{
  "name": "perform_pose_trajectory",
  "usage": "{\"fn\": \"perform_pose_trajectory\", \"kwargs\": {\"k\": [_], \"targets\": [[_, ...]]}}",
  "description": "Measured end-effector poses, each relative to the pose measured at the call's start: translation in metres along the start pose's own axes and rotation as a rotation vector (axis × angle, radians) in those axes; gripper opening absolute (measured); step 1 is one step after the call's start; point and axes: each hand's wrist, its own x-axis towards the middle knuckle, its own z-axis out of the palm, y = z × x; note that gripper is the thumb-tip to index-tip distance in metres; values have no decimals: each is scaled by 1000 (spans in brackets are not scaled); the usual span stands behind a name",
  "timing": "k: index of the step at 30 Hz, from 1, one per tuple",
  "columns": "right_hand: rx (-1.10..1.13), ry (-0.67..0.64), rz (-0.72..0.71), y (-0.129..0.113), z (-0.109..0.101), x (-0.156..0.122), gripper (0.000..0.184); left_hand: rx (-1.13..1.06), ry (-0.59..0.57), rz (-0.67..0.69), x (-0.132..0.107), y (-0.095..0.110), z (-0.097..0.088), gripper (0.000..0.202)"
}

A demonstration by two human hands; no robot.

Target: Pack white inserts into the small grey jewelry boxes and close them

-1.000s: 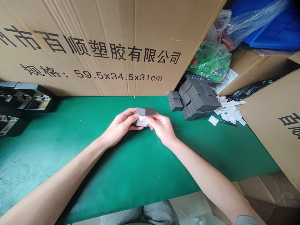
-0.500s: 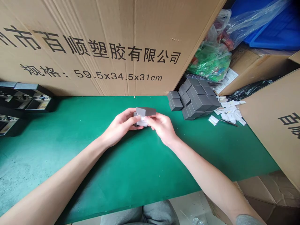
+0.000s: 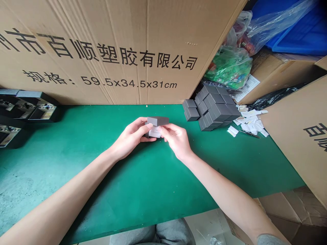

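Shifted slightly left, the grey box lid (image 3: 157, 120) lies across the top of the white box part (image 3: 154, 132), its long axis running left to right between the hands. Over the green table (image 3: 63, 136), the left hand (image 3: 130, 136) curls closed around the white part's left side; the right hand (image 3: 177, 141) pinches the lid's right end. Stacked grey boxes (image 3: 214, 109) sit further right.

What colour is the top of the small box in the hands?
Box top: dark grey, best seen in the head view.
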Motion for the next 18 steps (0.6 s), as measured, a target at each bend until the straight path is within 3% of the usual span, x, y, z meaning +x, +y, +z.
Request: {"fn": "perform_pose_trajectory", "kwargs": {"k": [7,11,14,18], "targets": [[-82,-29,-136,-1,1,-4,30,15,53,-22,2,-2,0,33],[-116,-106,-76,-9,-18,6,33,-35,129,-24,4,-2,-1,37],[-294,-97,-34,-11,-36,16,34,-121,157,-46,5,-1,-2,28],[-680,25,-167,-4,-48,25,26,-80,153,-30,4,-1,0,21]]}}
